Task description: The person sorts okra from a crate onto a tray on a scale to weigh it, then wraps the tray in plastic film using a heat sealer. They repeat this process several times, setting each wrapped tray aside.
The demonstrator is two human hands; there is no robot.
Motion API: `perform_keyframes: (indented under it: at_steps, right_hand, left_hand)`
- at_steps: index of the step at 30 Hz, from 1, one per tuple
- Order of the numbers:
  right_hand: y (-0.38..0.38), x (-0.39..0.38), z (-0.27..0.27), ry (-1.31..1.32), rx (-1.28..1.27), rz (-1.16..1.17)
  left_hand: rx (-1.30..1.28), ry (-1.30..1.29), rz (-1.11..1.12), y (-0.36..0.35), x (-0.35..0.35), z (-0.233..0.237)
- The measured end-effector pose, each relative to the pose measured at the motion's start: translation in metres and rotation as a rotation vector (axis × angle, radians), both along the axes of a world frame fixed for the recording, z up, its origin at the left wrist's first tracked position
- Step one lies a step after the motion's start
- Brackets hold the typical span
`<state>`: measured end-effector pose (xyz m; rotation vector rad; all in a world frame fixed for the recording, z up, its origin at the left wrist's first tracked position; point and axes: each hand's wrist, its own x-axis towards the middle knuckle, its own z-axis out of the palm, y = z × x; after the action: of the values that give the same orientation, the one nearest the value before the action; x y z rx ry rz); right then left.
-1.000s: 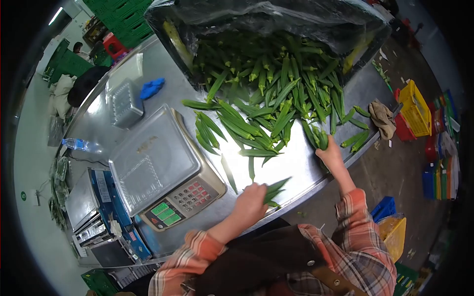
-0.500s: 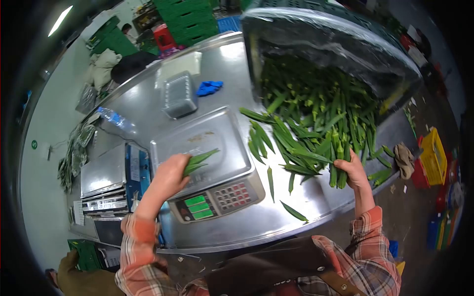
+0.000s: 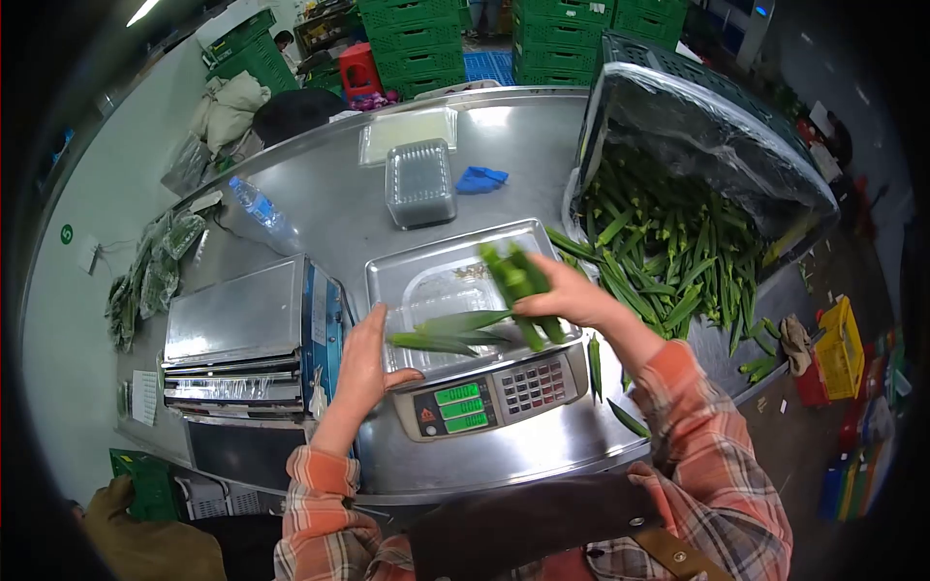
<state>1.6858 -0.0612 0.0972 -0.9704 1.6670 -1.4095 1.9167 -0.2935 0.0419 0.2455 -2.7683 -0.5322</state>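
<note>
My right hand [image 3: 572, 298] is shut on a bunch of okra pods [image 3: 518, 276], held tilted over the weighing scale [image 3: 489, 395]. A clear plastic tray [image 3: 426, 281] sits on the scale's platform with a few okra pods [image 3: 450, 334] lying flat in it. My left hand [image 3: 370, 353] rests spread against the tray's left rim, fingertips beside those pods, gripping nothing. To the right, a large heap of okra [image 3: 668, 261] spills from a tipped, plastic-lined crate [image 3: 697, 116] onto the steel table [image 3: 329, 213].
A stack of clear trays [image 3: 419, 179], a blue cloth [image 3: 481, 178] and a water bottle [image 3: 257, 205] lie behind the scale. A metal machine [image 3: 242, 329] stands to its left. Loose pods [image 3: 594, 363] lie near the table edge. Green crates [image 3: 426, 39] are stacked behind.
My left hand carried its okra onto the scale and laid them in the clear tray. My right hand lifted a bunch from the heap and brought it left over the scale.
</note>
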Motion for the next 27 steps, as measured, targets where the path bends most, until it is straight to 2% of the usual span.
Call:
perform_keyframes:
  at_steps: [2, 4, 5, 8, 11, 12, 13, 14, 15, 16, 18, 21, 23, 25, 26, 27]
  right_hand:
    - [-0.048, -0.002, -0.030, 0.349, 0.043, 0.197]
    - [-0.077, 0.008, -0.033, 0.322, 0.319, 0.340]
    - [-0.086, 0.007, -0.038, 0.439, 0.297, 0.366]
    - [-0.104, 0.007, -0.031, 0.535, 0.360, 0.293]
    - [-0.122, 0.028, -0.043, 0.914, 0.250, 0.406]
    - [-0.129, 0.037, -0.074, 0.932, 0.189, 0.430]
    - [-0.130, 0.050, -0.078, 0.930, 0.112, 0.414]
    - [-0.126, 0.060, -0.092, 0.991, -0.017, 0.307]
    - [-0.122, 0.065, -0.088, 0.982, -0.021, 0.278]
    - [-0.117, 0.064, -0.087, 1.059, -0.150, 0.232]
    - [-0.096, 0.069, -0.070, 1.141, -0.344, -0.026]
    - [-0.025, 0.046, -0.080, 0.931, -0.238, -0.350]
    - [0.046, 0.010, -0.110, 0.763, 0.061, -0.626]
    - [0.111, -0.035, -0.152, 0.918, 0.439, -0.841]
    - [0.123, -0.038, -0.130, 0.852, 0.647, -0.864]
    - [0.136, -0.050, -0.153, 0.987, 0.691, -0.886]
  left_hand:
    - [0.075, 0.079, 0.099, -0.002, 0.005, -0.006]
    - [0.098, 0.066, 0.068, -0.007, 0.001, -0.023]
    - [0.106, 0.060, 0.052, -0.009, -0.001, -0.030]
    - [0.087, 0.076, 0.092, -0.001, -0.003, -0.044]
    - [0.177, 0.149, 0.186, 0.002, 0.003, -0.046]
    - [0.219, 0.176, 0.192, 0.005, 0.000, -0.045]
    - [0.314, 0.208, 0.168, 0.004, -0.001, -0.051]
    - [0.170, 0.234, 0.132, 0.003, -0.002, -0.057]
    - [0.169, 0.278, 0.056, -0.002, -0.005, -0.066]
    - [0.178, 0.214, 0.064, 0.002, -0.008, -0.060]
    - [0.072, 0.139, -0.001, 0.003, -0.014, -0.057]
    - [0.045, 0.065, -0.043, 0.006, -0.027, -0.058]
    - [0.021, 0.060, -0.057, 0.010, -0.035, -0.054]
    - [0.098, 0.139, 0.012, 0.014, -0.038, -0.048]
    - [0.132, 0.177, 0.050, 0.015, -0.037, -0.043]
    - [0.088, 0.267, 0.096, 0.016, -0.034, -0.040]
